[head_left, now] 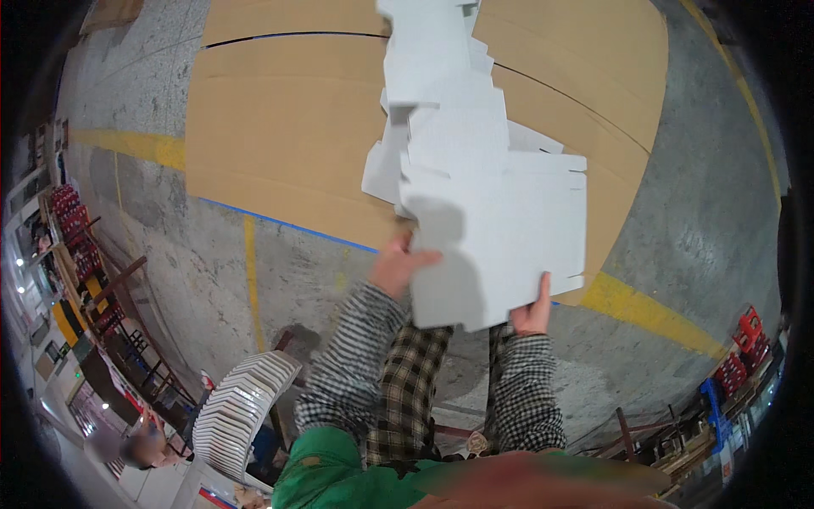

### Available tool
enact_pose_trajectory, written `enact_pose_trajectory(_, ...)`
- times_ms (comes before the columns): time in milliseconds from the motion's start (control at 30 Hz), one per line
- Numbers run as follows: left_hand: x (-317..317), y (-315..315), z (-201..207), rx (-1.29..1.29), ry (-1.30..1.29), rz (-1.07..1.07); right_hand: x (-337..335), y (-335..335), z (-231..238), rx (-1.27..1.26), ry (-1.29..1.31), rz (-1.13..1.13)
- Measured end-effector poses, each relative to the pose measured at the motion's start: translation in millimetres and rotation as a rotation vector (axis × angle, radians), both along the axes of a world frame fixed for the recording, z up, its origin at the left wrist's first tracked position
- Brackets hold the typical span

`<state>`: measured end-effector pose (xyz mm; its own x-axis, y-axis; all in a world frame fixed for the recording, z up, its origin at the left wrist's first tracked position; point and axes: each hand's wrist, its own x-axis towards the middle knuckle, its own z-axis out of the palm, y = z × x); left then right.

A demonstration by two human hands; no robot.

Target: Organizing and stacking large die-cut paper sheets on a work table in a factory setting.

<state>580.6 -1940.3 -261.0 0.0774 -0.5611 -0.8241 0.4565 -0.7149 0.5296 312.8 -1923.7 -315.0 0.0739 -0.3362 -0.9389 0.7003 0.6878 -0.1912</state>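
Head: white cardboard [515, 229] between left hand [397, 268], right hand [532, 316]

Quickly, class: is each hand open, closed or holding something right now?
Left hand: holding the white cardboard sheet by its left edge.
Right hand: holding the same sheet, thumb on top.

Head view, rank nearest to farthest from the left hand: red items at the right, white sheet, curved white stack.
1. White sheet: touching the left hand, under its thumb.
2. Curved white stack: lower left.
3. Red items: farthest, near the right rim.
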Motion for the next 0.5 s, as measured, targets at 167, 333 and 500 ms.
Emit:
enact_pose_trajectory(167,-60.4,69.8,-34.4,0.283,0.022,-0.105,-74.3,9.1,-8.3,0.079,0.284,0.116)
enact_pose_trajectory(333,21.6,41.9,-75.7,0.247,-0.617,0.139,-131.1,1.0,-33.3,0.089,0.328,0.211)
enact_pose_trajectory(500,83.8,-80.4,-106.4,-0.003,-0.580,0.275,-129.6,-1.4,-39.4,0.088,0.298,0.218)
